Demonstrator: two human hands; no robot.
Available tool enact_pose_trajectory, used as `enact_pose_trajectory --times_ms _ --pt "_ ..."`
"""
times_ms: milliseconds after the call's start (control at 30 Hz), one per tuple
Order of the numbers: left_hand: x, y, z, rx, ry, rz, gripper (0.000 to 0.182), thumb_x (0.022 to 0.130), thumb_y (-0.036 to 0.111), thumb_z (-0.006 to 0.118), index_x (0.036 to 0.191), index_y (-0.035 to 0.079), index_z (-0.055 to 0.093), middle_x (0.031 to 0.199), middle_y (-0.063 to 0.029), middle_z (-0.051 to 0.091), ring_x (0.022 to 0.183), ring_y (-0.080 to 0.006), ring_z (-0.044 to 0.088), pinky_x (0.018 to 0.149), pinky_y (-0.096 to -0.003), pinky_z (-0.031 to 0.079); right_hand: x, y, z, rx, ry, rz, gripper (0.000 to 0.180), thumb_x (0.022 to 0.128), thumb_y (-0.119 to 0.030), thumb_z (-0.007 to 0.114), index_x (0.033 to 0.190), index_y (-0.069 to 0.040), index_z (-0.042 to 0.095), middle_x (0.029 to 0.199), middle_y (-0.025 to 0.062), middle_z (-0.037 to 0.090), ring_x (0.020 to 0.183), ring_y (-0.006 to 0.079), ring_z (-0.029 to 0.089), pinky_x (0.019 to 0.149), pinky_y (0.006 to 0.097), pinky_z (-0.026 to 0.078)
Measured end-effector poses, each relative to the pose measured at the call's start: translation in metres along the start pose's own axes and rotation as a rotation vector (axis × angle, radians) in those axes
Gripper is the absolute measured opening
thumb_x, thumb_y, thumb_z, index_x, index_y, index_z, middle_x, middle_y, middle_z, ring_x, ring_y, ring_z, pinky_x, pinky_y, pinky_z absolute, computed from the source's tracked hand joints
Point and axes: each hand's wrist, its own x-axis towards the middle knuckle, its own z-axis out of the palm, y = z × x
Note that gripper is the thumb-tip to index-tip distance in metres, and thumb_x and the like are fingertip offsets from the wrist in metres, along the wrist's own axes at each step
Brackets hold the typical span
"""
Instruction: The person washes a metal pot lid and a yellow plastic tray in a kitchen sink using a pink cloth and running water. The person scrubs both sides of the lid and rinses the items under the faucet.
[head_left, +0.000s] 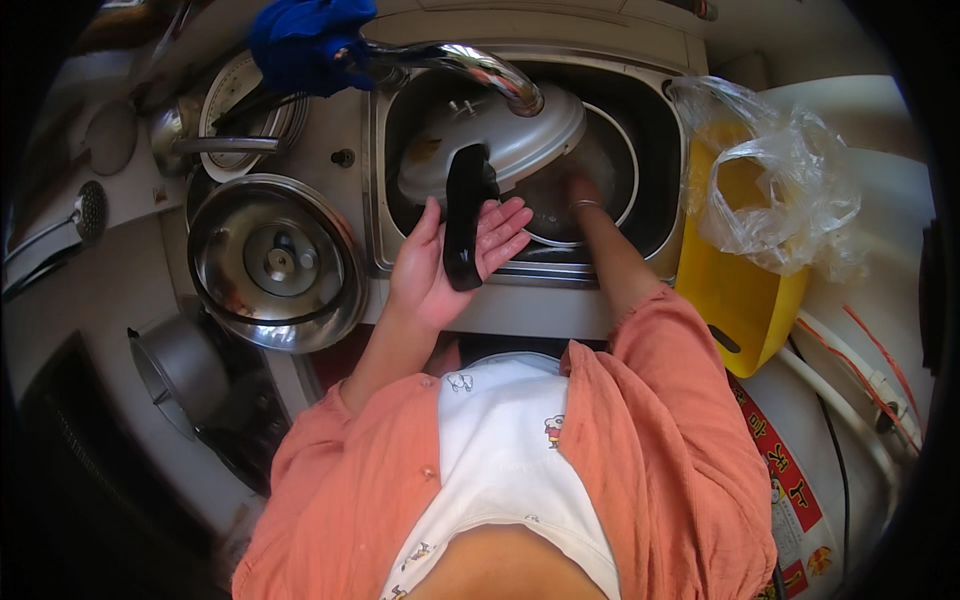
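A metal pressure cooker lid (517, 146) is tilted over the sink (652, 217) beneath the faucet spout (480, 64). Its long black handle (466, 225) lies across the upturned palm of my left hand (442, 255), which bears it with fingers stretched out and thumb apart. To the right of the lid, a round pot (634, 165) with a pale rim sits in the sink and holds cloudy water. My right hand (581, 191) reaches into that water, a bracelet at the wrist. Its fingers are hidden, so what they touch cannot be told.
Left of the sink stand stacked steel bowls or lids (277, 262) and plates (221, 112) with a ladle-like utensil on them. A blue cloth (311, 45) hangs on the faucet. On the right are a yellow plastic bin (757, 315) and a clear plastic bag (780, 202).
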Motion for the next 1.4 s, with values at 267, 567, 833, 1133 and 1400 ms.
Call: enact_pose_trajectory --times_ms 267,567,833,1133,1400 --pt "0.011 0.001 -0.013 0.085 -0.024 0.023 0.060 0.101 0.050 0.033 0.123 -0.004 0.048 0.135 -0.0264 0.047 0.131 -0.0397 0.042 0.103 -0.0548 0.040 -0.184 -0.080 -0.114 1.353 0.390 -0.214 0.031 0.094 -0.021 0.061 0.120 -0.004 0.059 0.102 0.0026 0.064 0.089 0.0080 0.057 0.076 0.0216 0.047" --pt "0.011 -0.014 0.011 0.008 0.067 0.228 0.047 0.101 0.046 0.040 0.123 0.007 0.055 0.121 -0.0113 0.060 0.115 -0.0256 0.055 0.103 -0.0418 0.043 -0.205 -0.168 -0.110 0.883 0.528 -0.614 0.038 0.093 -0.006 0.051 0.131 -0.005 0.047 0.141 0.0160 0.047 0.135 0.0371 0.040 0.112 0.0501 0.022" --pt "0.027 0.016 -0.026 0.109 -0.173 -0.024 0.031 0.096 0.029 0.053 0.111 0.002 0.059 0.108 -0.0144 0.064 0.102 -0.0240 0.060 0.092 -0.0365 0.048 -0.150 -0.158 -0.115 0.354 0.843 -0.679 0.041 0.091 -0.002 0.049 0.132 -0.004 0.045 0.136 0.0136 0.053 0.131 0.0398 0.042 0.108 0.0629 0.022" --pt "0.008 -0.001 0.021 -0.194 0.098 0.020 0.040 0.092 0.011 0.056 0.121 -0.012 0.041 0.137 -0.0288 0.043 0.097 -0.0220 0.061 0.069 -0.0262 0.058 -0.120 -0.054 -0.114 0.750 0.920 -0.081 0.027 0.094 -0.007 0.051 0.121 -0.005 0.058 0.106 0.0173 0.066 0.097 0.0311 0.065 0.083 0.0355 0.050" --pt "0.021 -0.016 -0.051 -0.260 -0.004 -0.208 0.032 0.096 0.024 0.058 0.113 -0.001 0.050 0.083 -0.0009 0.055 0.056 -0.0061 0.046 0.046 -0.0207 0.041 -0.005 0.044 -0.005 0.539 0.491 0.092 0.033 0.093 -0.020 0.053 0.123 -0.007 0.059 0.118 0.0224 0.061 0.110 0.0395 0.059 0.091 0.0441 0.049"
